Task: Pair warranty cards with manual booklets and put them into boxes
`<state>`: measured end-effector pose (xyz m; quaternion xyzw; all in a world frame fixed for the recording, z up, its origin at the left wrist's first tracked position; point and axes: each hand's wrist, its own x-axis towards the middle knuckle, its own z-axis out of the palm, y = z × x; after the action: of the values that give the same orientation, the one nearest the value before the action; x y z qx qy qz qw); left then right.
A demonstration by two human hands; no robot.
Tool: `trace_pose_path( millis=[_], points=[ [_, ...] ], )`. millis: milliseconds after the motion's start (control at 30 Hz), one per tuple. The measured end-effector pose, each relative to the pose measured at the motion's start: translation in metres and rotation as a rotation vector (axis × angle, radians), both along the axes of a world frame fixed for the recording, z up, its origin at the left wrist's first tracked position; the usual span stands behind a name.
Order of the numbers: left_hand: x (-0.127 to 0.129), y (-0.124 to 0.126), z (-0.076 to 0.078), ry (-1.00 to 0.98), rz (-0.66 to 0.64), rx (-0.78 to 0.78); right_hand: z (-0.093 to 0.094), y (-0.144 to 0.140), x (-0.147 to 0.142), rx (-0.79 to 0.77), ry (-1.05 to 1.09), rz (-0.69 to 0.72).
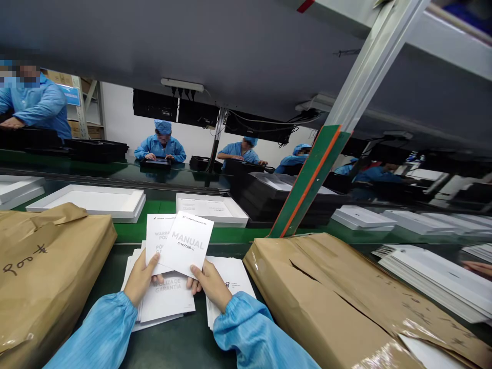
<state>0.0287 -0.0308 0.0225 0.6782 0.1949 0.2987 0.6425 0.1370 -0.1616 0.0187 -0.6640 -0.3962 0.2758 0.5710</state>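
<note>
My left hand point(142, 274) pinches a white warranty booklet point(157, 230) by its lower left edge. In my right hand point(210, 282) is a white manual point(188, 243), gripped at its lower right corner. The manual overlaps the warranty booklet, hiding part of its print. Both are held up above a stack of warranty booklets point(169, 302) on the dark bench. To the right of that, partly behind my right hand, lies a stack of manuals or similar white booklets point(236, 274) with a black logo. Blue sleeves cover both my forearms.
Brown paper-wrapped packages point(49, 266) point(326, 302) flank my arms. Open white box trays point(92, 200) point(211, 207) sit on the green conveyor ahead. A slanted green-and-silver post point(307, 179) rises at right, before black trays point(265, 200). Co-workers in blue point(161, 146) sit across the line.
</note>
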Motion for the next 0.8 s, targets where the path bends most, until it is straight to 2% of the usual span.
trace_pose_path(
  millis=[267,600,800],
  points=[
    [-0.001,0.0,-0.006,-0.081,0.14,-0.068,0.002,-0.002,-0.001,-0.049,-0.019,0.06],
    [0.001,0.002,-0.012,-0.027,0.261,-0.143,0.007,-0.009,0.006,-0.035,-0.011,0.308],
    [-0.002,-0.002,-0.007,0.07,0.216,-0.111,0.003,-0.007,0.001,-0.086,-0.08,0.212]
  ],
)
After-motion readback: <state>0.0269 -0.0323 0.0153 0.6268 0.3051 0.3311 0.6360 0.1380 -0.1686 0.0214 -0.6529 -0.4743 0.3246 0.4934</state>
